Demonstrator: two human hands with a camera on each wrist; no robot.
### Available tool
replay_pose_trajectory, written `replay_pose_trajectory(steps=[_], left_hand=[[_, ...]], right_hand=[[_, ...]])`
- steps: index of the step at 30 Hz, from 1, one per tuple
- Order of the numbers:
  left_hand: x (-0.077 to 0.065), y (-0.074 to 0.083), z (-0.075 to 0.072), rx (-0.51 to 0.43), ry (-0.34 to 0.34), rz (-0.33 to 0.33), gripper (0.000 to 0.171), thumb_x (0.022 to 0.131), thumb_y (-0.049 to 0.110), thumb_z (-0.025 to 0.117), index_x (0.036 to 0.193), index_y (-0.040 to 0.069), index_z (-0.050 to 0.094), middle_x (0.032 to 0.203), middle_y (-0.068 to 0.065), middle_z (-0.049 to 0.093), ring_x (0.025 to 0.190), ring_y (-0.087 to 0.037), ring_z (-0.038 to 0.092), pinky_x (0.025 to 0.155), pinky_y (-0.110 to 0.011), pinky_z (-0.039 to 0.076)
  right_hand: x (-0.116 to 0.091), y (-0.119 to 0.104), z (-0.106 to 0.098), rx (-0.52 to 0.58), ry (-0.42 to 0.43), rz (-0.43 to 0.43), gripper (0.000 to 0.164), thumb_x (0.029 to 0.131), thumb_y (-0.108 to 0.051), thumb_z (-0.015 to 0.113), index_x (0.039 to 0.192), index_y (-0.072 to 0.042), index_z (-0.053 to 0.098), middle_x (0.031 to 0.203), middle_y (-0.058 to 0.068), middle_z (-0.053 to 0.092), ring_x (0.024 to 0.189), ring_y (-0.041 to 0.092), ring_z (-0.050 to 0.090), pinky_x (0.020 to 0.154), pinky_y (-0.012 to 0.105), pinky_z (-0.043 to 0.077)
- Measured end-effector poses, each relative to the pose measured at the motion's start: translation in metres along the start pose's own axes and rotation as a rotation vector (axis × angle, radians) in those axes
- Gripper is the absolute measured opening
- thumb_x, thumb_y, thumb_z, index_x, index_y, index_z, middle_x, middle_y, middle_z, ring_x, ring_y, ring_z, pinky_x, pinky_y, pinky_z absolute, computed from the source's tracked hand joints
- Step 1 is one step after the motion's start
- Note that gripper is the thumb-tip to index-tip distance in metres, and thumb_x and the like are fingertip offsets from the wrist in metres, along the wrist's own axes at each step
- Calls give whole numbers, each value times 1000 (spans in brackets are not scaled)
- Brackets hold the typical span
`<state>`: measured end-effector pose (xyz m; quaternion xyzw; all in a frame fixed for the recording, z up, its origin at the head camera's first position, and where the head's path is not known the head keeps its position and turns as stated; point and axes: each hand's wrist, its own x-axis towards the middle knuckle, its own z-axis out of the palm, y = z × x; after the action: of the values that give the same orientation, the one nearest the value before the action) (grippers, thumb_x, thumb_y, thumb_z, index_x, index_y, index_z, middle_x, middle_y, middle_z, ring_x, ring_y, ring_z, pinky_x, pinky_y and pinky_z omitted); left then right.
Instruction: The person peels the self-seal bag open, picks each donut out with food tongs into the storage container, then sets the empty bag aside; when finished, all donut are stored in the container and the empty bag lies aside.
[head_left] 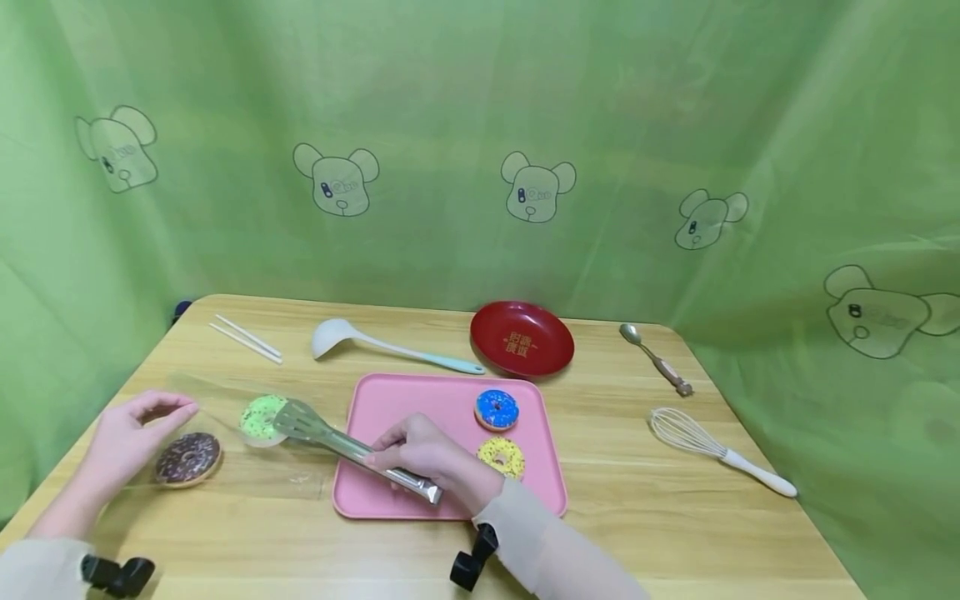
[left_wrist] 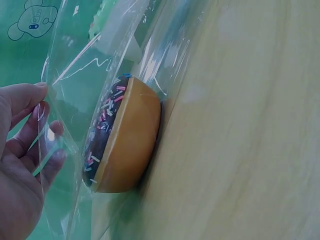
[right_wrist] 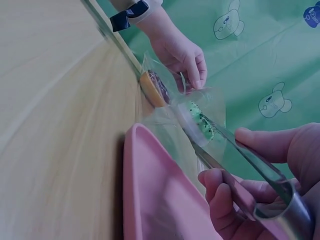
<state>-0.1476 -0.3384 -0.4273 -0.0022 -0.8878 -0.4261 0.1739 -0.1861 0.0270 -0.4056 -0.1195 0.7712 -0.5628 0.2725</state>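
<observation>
In the head view my right hand [head_left: 423, 450] grips metal tongs [head_left: 352, 446] whose tips reach the green-iced doughnut [head_left: 261, 419]. The right wrist view has that doughnut between the two tong arms, at the clear plastic bag [right_wrist: 215, 100]. My left hand [head_left: 135, 437] pinches the edge of the bag between thumb and fingers, as the left wrist view confirms. Just beside that hand is a chocolate doughnut [left_wrist: 122, 135] with sprinkles, inside or under the clear film; I cannot tell which. A blue doughnut [head_left: 497, 409] and a yellow doughnut [head_left: 501, 458] rest on the pink tray [head_left: 442, 396].
Behind the tray lie white chopsticks [head_left: 246, 338], a ladle [head_left: 390, 346] and a red plate [head_left: 525, 321]. To the right are a spoon [head_left: 657, 360] and a whisk [head_left: 720, 450]. A green curtain [head_left: 450, 100] hangs around the wooden table [head_left: 637, 533].
</observation>
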Motion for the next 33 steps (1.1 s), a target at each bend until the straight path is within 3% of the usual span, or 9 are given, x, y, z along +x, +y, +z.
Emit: replay_pose_trajectory(steps=[14, 20, 27, 33], left_hand=[[-1, 0, 1, -1, -4, 12, 27, 87, 23, 67, 102, 2, 63, 88, 21, 62, 83, 12, 50, 70, -7, 39], [-3, -2, 2, 3, -1, 12, 27, 87, 23, 67, 103, 2, 63, 89, 20, 62, 83, 12, 50, 69, -7, 39], [-4, -2, 2, -2, 0, 14, 27, 87, 23, 68, 103, 2, 63, 89, 21, 62, 84, 13, 49, 69, -6, 40], [-4, -1, 1, 2, -6, -10, 27, 87, 26, 67, 102, 4, 63, 89, 24, 60, 85, 13, 48, 69, -6, 38]], right_hand=[[-38, 13, -40, -44, 29, 37, 21, 77, -19, 76, 94, -8, 69, 90, 8, 62, 72, 21, 60, 58, 30, 53], [-57, 21, -60, -46, 34, 45, 25, 78, -18, 74, 98, -5, 68, 87, 10, 64, 68, 21, 61, 58, 32, 54], [-77, 33, -86, -69, 51, -26, 30, 80, -14, 72, 103, 2, 65, 82, 10, 64, 61, 20, 60, 57, 34, 54], [-85, 36, -110, -159, 106, -48, 27, 80, -15, 73, 100, 2, 66, 83, 9, 64, 69, 21, 59, 60, 31, 53]])
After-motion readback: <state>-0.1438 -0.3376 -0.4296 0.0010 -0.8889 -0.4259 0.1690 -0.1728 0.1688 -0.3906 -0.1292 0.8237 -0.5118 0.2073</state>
